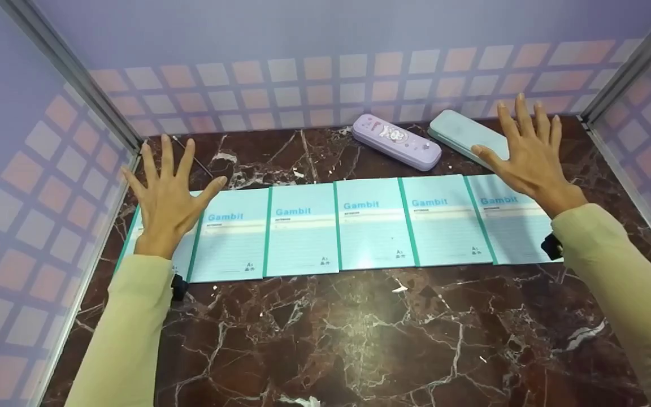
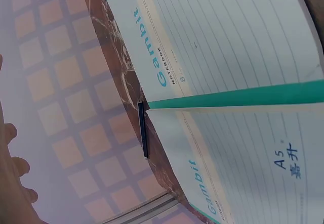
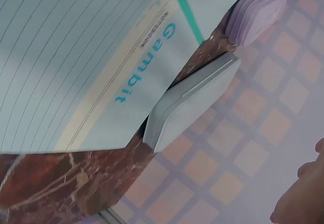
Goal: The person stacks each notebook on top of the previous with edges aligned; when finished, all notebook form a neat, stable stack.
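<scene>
Notebooks [image 1: 337, 229] lie side by side in a row on the dark marble table [image 1: 359, 339]. They are light blue with green spines and the word "Gambit". The left hand [image 1: 164, 195] is spread flat over the notebook at the left end, holding nothing. The right hand [image 1: 529, 152] is spread wide over the right end, also holding nothing. Behind lie a purple case [image 1: 396, 141] and a blue-green case [image 1: 467, 135]. The left wrist view shows a thin dark pen [image 2: 143, 130] near the wall.
</scene>
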Motion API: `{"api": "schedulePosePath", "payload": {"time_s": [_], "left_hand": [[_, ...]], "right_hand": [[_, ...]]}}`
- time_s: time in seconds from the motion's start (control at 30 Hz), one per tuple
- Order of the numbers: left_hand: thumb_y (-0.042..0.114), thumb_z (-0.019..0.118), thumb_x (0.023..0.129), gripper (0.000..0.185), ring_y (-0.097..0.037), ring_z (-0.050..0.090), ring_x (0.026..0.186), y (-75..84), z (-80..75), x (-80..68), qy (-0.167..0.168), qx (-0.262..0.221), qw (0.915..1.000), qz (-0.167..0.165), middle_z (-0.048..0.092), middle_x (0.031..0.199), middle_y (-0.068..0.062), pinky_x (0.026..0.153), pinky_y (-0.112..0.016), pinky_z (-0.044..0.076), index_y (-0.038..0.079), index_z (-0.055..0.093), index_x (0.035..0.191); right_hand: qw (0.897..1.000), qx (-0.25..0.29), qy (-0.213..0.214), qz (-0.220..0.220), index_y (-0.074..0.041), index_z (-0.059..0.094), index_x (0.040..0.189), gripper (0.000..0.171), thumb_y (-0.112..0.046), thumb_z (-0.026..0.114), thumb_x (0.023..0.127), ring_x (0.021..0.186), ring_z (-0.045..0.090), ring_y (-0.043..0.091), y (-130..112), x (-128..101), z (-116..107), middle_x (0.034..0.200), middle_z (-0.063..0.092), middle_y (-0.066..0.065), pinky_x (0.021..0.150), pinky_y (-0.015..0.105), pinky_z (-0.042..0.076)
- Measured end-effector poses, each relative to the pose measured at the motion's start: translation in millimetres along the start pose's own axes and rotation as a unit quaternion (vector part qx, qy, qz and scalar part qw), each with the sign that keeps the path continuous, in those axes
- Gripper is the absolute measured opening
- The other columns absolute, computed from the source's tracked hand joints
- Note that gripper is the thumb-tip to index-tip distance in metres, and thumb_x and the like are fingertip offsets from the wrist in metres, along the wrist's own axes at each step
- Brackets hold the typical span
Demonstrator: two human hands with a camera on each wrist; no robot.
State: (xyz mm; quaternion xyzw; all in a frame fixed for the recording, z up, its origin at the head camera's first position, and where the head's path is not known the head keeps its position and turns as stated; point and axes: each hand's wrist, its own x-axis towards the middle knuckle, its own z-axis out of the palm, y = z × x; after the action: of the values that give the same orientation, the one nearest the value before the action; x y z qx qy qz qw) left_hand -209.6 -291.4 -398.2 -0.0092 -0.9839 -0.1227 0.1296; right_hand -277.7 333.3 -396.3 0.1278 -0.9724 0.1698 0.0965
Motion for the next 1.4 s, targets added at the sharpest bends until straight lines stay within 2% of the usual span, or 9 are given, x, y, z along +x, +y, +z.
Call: {"api": "schedulePosePath", "payload": {"time_s": [0.2,0.3,0.5,0.73,0.97,1.2,1.4], "left_hand": [[0.083,0.044,0.097,0.098,-0.036,-0.011,0.161,5.3,-2.2,-1.2,0.023,-0.042,0.9988,0.014,-0.001,0.177,-0.010,0.119,-0.062,-0.025,0.027,0.017,0.172],[0.077,0.051,0.098,0.095,-0.036,-0.004,0.162,7.9,-3.9,-0.7,0.042,-0.071,0.9962,0.028,0.006,0.177,-0.012,0.124,-0.058,-0.018,0.023,0.024,0.171],[0.059,0.065,0.100,0.086,-0.032,0.012,0.162,14.4,-6.2,-1.2,0.097,-0.122,0.9858,0.062,0.021,0.174,-0.013,0.131,-0.050,-0.001,0.015,0.036,0.167],[0.052,0.071,0.098,0.084,-0.031,0.020,0.161,23.3,-8.9,-1.9,0.131,-0.159,0.9743,0.092,0.029,0.171,-0.018,0.131,-0.045,0.006,0.009,0.041,0.164],[0.039,0.081,0.095,0.081,-0.032,0.031,0.157,31.4,-9.3,-5.6,0.142,-0.224,0.9559,0.125,0.034,0.169,-0.016,0.128,-0.045,0.024,0.003,0.046,0.159],[0.032,0.087,0.092,0.081,-0.032,0.040,0.152,35.6,-6.1,-9.2,0.156,-0.246,0.9469,0.137,0.043,0.164,-0.015,0.126,-0.040,0.030,0.000,0.050,0.156],[0.020,0.085,0.093,0.068,-0.034,0.049,0.145,35.3,1.3,-11.1,0.182,-0.263,0.9337,0.160,0.051,0.158,-0.016,0.122,-0.041,0.038,-0.003,0.057,0.150]], "right_hand": [[0.996,0.086,0.016,0.000,-0.020,0.006,0.173,0.092,-0.069,0.044,0.104,0.161,-0.013,0.037,-12.7,1.1,0.9,0.177,-0.007,0.009,0.123,0.057,-0.022],[0.990,0.136,0.033,-0.015,-0.021,0.012,0.173,0.088,-0.063,0.049,0.106,0.162,-0.007,0.036,-22.4,3.6,1.8,0.178,-0.001,0.007,0.124,0.053,-0.020],[0.976,0.201,0.055,-0.058,-0.016,0.024,0.171,0.081,-0.055,0.056,0.107,0.161,0.009,0.035,-42.5,7.1,5.9,0.177,0.014,0.010,0.128,0.051,-0.011],[0.964,0.254,0.059,-0.050,-0.023,0.030,0.170,0.074,-0.044,0.062,0.106,0.160,0.016,0.024,-61.0,7.5,6.5,0.175,0.022,0.003,0.130,0.049,0.004],[0.954,0.286,0.068,-0.060,-0.016,0.040,0.166,0.073,-0.038,0.071,0.103,0.157,0.029,0.024,-76.9,10.5,11.0,0.170,0.037,0.005,0.128,0.037,0.018],[0.947,0.302,0.068,-0.091,-0.008,0.050,0.159,0.064,-0.026,0.075,0.102,0.149,0.043,0.030,-99.9,12.5,21.5,0.161,0.049,0.009,0.124,0.040,0.032],[0.942,0.308,0.058,-0.123,-0.005,0.060,0.151,0.055,-0.019,0.077,0.101,0.138,0.054,0.029,-122.0,12.4,34.8,0.152,0.059,0.009,0.116,0.044,0.042]]}}
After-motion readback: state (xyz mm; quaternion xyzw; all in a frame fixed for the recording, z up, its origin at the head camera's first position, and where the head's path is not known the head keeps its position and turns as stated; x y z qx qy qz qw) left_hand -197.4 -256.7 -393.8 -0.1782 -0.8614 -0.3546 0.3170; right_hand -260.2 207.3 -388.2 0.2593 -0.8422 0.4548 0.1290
